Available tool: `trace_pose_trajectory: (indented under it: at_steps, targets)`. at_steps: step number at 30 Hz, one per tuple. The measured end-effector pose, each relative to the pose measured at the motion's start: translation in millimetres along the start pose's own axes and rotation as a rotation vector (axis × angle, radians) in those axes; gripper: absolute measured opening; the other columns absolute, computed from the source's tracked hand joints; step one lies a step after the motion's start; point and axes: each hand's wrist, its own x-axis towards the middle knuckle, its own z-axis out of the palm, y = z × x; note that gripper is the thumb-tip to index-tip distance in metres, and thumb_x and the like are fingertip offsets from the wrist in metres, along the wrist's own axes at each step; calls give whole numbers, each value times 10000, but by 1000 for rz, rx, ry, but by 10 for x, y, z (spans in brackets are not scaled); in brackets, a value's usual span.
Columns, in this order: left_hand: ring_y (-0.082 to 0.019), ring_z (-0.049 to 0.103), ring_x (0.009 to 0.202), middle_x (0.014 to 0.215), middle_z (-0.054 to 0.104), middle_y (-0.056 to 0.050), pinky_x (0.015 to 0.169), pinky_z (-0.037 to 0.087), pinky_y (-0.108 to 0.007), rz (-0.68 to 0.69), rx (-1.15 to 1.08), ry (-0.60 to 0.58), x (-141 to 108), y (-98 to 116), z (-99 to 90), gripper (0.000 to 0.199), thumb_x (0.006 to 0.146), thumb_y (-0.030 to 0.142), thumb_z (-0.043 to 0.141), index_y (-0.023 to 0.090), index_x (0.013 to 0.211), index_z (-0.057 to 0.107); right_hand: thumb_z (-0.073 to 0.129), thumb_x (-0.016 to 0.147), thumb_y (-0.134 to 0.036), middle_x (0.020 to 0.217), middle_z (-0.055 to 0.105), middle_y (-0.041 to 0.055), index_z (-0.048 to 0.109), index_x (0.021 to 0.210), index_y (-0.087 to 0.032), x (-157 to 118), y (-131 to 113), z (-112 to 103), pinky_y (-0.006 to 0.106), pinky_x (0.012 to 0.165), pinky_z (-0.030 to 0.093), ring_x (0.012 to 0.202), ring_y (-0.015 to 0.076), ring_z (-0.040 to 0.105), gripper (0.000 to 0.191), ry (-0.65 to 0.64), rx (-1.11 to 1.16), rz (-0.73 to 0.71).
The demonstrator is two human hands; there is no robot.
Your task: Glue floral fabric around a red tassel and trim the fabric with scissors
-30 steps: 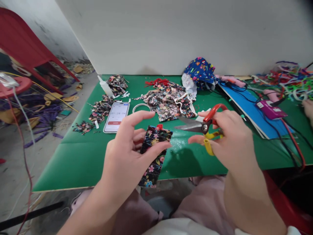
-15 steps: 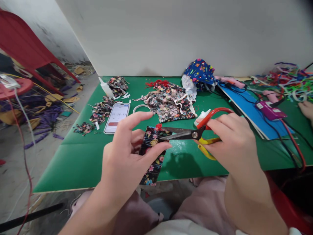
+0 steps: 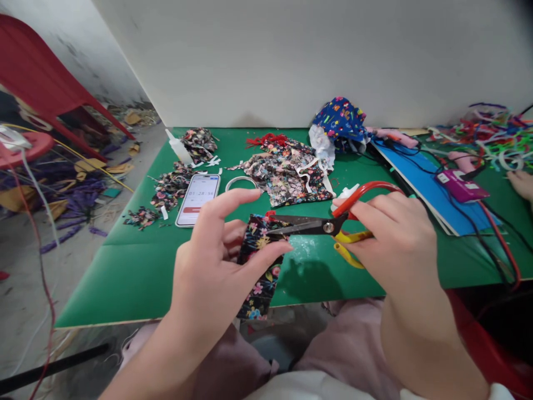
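A strip of black floral fabric [image 3: 259,286] with a small red piece at its top hangs from my left hand [image 3: 212,261], whose fingers and thumb hold it. My right hand [image 3: 393,239] grips scissors [image 3: 328,227] with one red and one yellow handle. Their blades lie across the upper part of the strip, just below the red piece, and look slightly apart. Behind my hands, a larger heap of floral fabric [image 3: 287,175] with white trim and red threads rests on the green table [image 3: 137,272].
A phone [image 3: 197,200], a glue bottle [image 3: 179,149], fabric scraps [image 3: 169,186] and a white ring [image 3: 241,181] sit at left. Blue patterned cloth [image 3: 339,122], a blue folder [image 3: 433,189], a purple box [image 3: 461,186] and cords are at right. Another person's hand [image 3: 520,182] shows at the right edge.
The scissors and my right hand have shifted slightly left, so the blades reach a little further across the strip. My left hand keeps its hold.
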Motion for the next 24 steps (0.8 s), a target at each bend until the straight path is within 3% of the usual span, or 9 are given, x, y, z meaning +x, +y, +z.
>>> trace_pose_trajectory:
  at_steps: [13, 18, 24]
  targets:
    - [-139, 570, 617, 523, 259, 73, 431, 441, -182, -24, -33, 14, -9, 35, 19, 531, 638, 259, 795, 368, 1098, 553, 542, 814, -267, 590, 474, 10, 628, 701, -168, -30, 15, 11, 299, 579, 337, 611, 155, 395, 173, -24, 28, 10]
    - [-128, 561, 563, 510, 387, 78, 373, 387, -191, -45, -58, -8, -4, 60, 11, 515, 662, 257, 779, 378, 1101, 540, 525, 829, -255, 617, 509, 18, 615, 688, -174, -39, 5, 9, 287, 586, 362, 633, 155, 430, 186, -31, 36, 27]
    - [-117, 563, 514, 543, 500, 89, 385, 425, -211, -56, -106, -36, -8, 79, 16, 514, 674, 239, 771, 377, 1106, 528, 509, 833, -222, 602, 477, 12, 574, 647, -178, -37, 2, 2, 279, 576, 357, 623, 149, 415, 202, -37, 36, 27]
